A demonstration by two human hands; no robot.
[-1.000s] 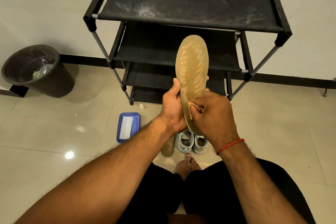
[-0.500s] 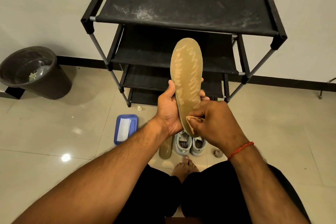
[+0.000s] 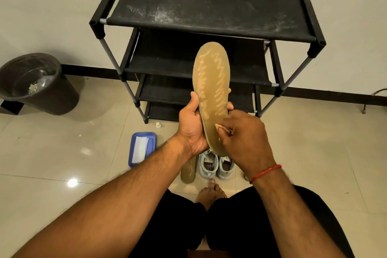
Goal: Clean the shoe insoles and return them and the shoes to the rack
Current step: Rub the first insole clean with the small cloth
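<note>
Right hand [image 3: 240, 138] pinches a small tan cloth [image 3: 223, 129] onto the heel end of the held insole [image 3: 212, 90]. Left hand [image 3: 192, 130] grips its left edge. Its long axis runs away from the fingers, toe toward the shoe rack [image 3: 209, 6]. Sneakers [image 3: 215, 165] and a second insole [image 3: 188, 170] lie on the floor below.
</note>
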